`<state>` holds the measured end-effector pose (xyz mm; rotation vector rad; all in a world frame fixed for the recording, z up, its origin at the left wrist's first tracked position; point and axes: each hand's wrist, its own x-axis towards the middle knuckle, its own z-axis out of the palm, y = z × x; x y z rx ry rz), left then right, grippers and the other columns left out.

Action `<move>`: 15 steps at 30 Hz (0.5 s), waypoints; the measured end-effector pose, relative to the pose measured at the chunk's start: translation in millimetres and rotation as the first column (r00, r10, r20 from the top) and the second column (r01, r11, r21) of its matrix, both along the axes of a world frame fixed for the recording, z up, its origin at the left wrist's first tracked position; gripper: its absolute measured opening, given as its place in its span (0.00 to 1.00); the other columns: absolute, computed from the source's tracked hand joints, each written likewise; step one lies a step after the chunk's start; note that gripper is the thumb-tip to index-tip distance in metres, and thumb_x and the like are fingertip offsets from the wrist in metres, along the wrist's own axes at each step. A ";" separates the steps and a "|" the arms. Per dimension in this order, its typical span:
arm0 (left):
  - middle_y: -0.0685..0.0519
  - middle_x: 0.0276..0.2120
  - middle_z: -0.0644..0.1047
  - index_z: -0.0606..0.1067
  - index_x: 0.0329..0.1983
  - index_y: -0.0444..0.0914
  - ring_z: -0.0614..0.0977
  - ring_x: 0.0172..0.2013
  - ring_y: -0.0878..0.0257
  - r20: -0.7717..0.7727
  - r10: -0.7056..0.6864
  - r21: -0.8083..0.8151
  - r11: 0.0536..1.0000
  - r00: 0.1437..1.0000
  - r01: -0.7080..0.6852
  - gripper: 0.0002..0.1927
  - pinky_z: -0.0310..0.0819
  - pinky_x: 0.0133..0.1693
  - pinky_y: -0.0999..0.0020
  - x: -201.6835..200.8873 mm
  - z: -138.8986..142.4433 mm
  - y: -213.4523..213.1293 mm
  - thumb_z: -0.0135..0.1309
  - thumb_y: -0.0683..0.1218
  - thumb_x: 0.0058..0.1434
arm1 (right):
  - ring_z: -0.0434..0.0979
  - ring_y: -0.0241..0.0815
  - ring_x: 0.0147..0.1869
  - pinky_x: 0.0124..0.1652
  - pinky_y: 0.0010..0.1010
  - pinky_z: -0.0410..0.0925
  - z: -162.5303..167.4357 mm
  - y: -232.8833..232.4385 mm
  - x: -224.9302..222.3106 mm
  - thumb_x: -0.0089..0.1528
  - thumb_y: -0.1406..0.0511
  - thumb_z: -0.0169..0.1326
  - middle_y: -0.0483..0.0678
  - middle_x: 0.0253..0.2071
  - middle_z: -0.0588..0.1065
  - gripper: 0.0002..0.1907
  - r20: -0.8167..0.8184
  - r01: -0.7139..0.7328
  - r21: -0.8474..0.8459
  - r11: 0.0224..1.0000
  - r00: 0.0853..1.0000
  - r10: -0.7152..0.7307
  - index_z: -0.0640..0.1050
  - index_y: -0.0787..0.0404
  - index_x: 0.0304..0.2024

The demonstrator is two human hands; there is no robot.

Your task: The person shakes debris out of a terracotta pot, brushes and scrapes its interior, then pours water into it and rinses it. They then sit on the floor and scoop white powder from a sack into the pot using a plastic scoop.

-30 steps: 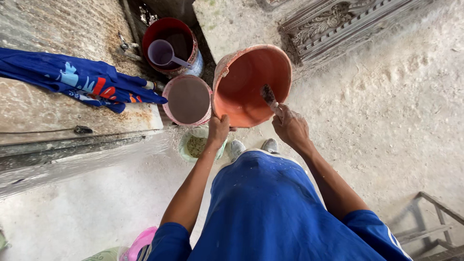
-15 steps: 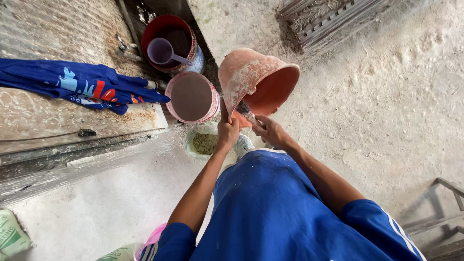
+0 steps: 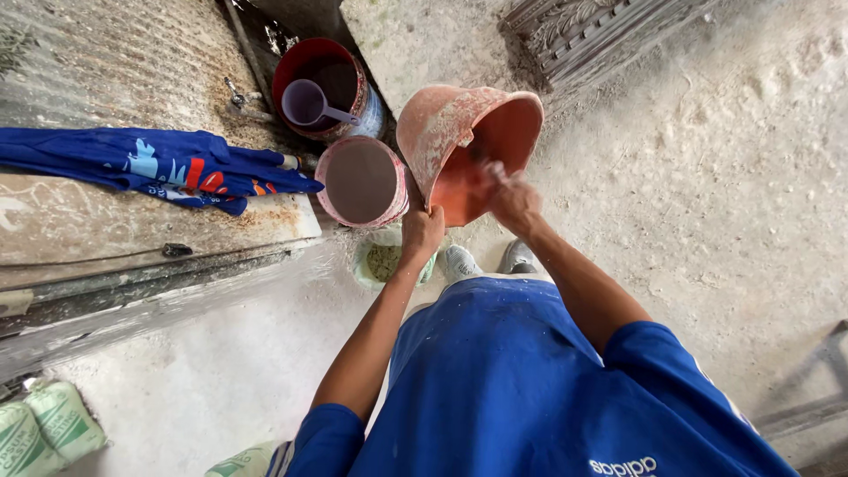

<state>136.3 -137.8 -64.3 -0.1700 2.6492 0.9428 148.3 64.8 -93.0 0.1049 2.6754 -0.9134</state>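
Head view: looking straight down over a blue shirt [image 3: 521,389] at both arms, so everything here is from the one camera.

Orange bucket [image 3: 468,146]: tipped on its side, mouth facing right and toward the person, outside caked with pale dried stuff. It's held up off the floor, just beside the smaller tub.

Left hand [image 3: 422,231]: clenched on the bucket's lower rim, fingers wrapped over the edge.

Right hand [image 3: 508,196]: reaching into the bucket's mouth, up against the inside wall. It's pretty blurred, so I can't tell whether it's gripping anything or just pressing on the wall.

Small tub [image 3: 360,181]: pinkish and round, full of flat grey-brown mix, sitting left of the bucket and nearly touching it.

Red bucket [image 3: 329,84]: further back, dark inside, with a purple scoop [image 3: 309,102] resting in it, handle pointing right.

Green pot [image 3: 382,261]: on the floor under the left wrist, with something grainy in it.

Shoes [image 3: 488,259]: two light ones poking out just below the bucket.

Blue cloth [image 3: 159,166]: printed fabric draped over a grubby bench [image 3: 132,225] on the left.

Sacks [image 3: 44,428]: greenish bags, bottom left corner.

Carved moulding [image 3: 592,35]: lying on the dusty floor [image 3: 724,194], top right.
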 end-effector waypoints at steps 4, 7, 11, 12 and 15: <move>0.34 0.36 0.80 0.56 0.64 0.43 0.82 0.35 0.32 0.126 0.097 0.260 0.957 0.987 -0.128 0.26 0.80 0.36 0.43 0.4 4.2 -5.1 0.47 0.51 0.66 | 0.83 0.55 0.42 0.40 0.47 0.75 -0.4 -3.4 -18.0 0.58 0.57 0.58 0.54 0.44 0.82 0.21 -0.224 -0.171 -0.202 0.964 0.967 0.125 0.82 0.51 0.54; 0.38 0.36 0.83 0.66 0.59 0.33 0.86 0.31 0.46 0.316 0.130 0.473 0.837 0.940 -0.275 0.24 0.84 0.33 0.55 3.2 5.3 -7.7 0.46 0.57 0.72 | 0.80 0.53 0.32 0.29 0.46 0.73 5.7 -13.1 -33.3 0.61 0.58 0.52 0.55 0.37 0.79 0.20 -0.213 0.049 0.173 0.984 0.977 -0.012 0.80 0.51 0.55; 0.28 0.57 0.73 0.58 0.72 0.22 0.80 0.51 0.45 -0.588 -0.043 0.349 0.887 0.807 0.302 0.34 0.77 0.47 0.59 6.1 12.1 -9.3 0.41 0.58 0.81 | 0.76 0.45 0.27 0.24 0.39 0.71 16.9 -29.2 -38.1 0.68 0.58 0.52 0.50 0.31 0.75 0.12 -0.019 -0.130 -0.169 0.977 0.992 0.128 0.78 0.58 0.45; 0.34 0.48 0.76 0.62 0.66 0.25 0.81 0.42 0.50 -0.324 0.061 0.459 0.883 0.944 0.101 0.34 0.79 0.40 0.62 5.6 13.5 -10.1 0.40 0.61 0.77 | 0.75 0.43 0.26 0.23 0.37 0.71 20.6 -32.7 -35.5 0.70 0.58 0.52 0.49 0.30 0.74 0.12 0.043 -0.144 -0.375 0.916 0.984 0.173 0.78 0.60 0.43; 0.44 0.32 0.80 0.73 0.54 0.29 0.84 0.26 0.60 0.282 0.235 0.477 0.807 0.930 -0.348 0.38 0.82 0.26 0.69 2.3 19.5 -26.9 0.38 0.69 0.70 | 0.75 0.41 0.23 0.23 0.35 0.70 28.9 -28.4 -19.0 0.70 0.57 0.52 0.48 0.26 0.74 0.15 0.377 0.174 -0.749 0.639 0.905 0.196 0.76 0.62 0.38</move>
